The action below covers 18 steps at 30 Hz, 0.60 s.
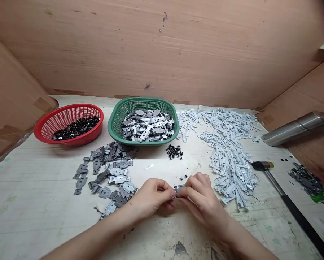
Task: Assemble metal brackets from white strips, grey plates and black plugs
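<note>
Close together at the front middle of the table, both my hands hold one small grey metal clip (pixel 180 187). My left hand (pixel 159 195) pinches its left end between thumb and fingers. My right hand (pixel 200 196) has its fingers closed over the right side, hiding much of the part. Just beyond my fingertips lie a few tiny black pieces (pixel 183 177), with a larger heap of them (pixel 174 152) farther back. Grey metal clip parts (pixel 120 179) are spread to the left of my left hand. Flat white metal strips (pixel 224 159) form a long pile to the right.
A green basket (pixel 112 124) of grey and white clips stands at the back middle. Left of it is a red basket (pixel 40 131) with black parts. On the right lie a black-handled hammer (pixel 283 195), a slanted metal tube (pixel 294 130) and dark parts (pixel 308 178). Cardboard walls (pixel 151 50) enclose the table.
</note>
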Each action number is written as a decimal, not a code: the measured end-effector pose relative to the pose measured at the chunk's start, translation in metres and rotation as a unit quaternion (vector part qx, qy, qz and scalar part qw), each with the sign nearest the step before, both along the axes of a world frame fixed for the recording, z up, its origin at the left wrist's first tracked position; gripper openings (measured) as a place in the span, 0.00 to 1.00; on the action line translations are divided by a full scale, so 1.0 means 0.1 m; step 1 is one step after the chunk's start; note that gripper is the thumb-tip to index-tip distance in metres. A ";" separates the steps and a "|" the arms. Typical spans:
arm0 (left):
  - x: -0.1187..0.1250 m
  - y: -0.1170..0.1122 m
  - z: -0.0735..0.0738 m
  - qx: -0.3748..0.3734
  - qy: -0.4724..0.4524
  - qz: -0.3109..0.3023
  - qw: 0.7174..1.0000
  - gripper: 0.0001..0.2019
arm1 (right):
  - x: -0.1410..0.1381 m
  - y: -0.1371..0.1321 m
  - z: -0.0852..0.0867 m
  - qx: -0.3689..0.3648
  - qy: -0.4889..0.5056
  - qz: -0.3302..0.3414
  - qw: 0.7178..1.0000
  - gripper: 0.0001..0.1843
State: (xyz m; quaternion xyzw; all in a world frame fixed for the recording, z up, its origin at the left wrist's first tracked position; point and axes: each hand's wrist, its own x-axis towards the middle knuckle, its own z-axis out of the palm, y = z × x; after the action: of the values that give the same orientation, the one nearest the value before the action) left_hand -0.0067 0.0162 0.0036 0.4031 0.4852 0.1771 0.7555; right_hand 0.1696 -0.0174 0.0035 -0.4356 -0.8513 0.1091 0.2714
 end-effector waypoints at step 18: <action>-0.05 0.05 -0.05 0.028 0.067 -0.025 0.997 0.05 | 0.17 0.44 -0.19 -0.035 -0.163 -0.004 0.986 0.12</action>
State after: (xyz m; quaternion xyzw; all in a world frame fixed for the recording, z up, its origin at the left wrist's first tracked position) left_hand -0.0118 0.0214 -0.0012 0.4472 0.5189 0.1444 0.7141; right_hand 0.1866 0.0262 -0.0150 -0.4603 -0.8780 0.0648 0.1142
